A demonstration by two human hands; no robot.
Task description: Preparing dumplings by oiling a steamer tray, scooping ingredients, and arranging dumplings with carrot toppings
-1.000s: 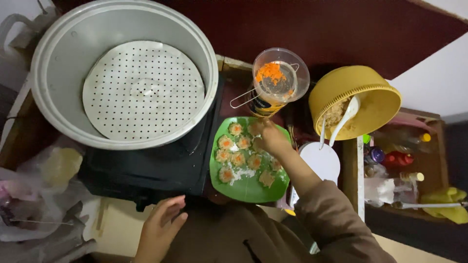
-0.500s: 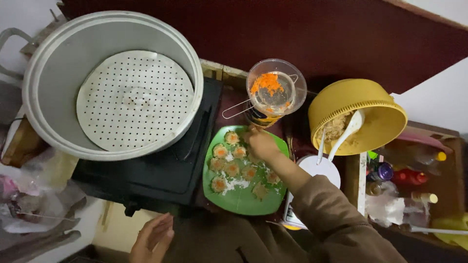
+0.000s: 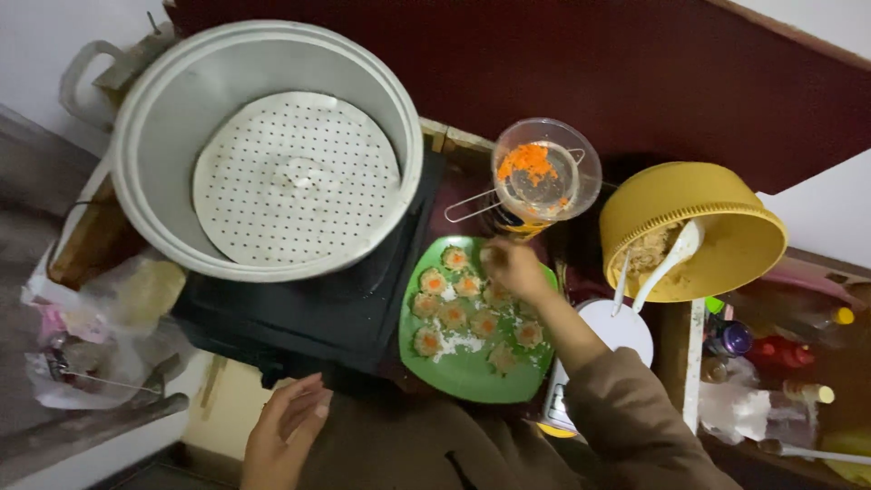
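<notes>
fingers of the right hand (image 3: 510, 269) pinch at a dumpling (image 3: 494, 292) on the green plate (image 3: 472, 372).
left hand (image 3: 281, 436) hangs loose and empty, near the black stove (image 3: 299, 318).

right hand (image 3: 510, 269): motion-blurred, fingertips indistinct; can't tell if pinching anything.
left hand (image 3: 283, 432): wrist cut off by bottom edge.
dumplings (image 3: 467, 308): some hidden under right hand.
yellow bowl (image 3: 694, 231): contents partly hidden by rim.
bottles (image 3: 780, 349): dark, too small to ID.
</notes>
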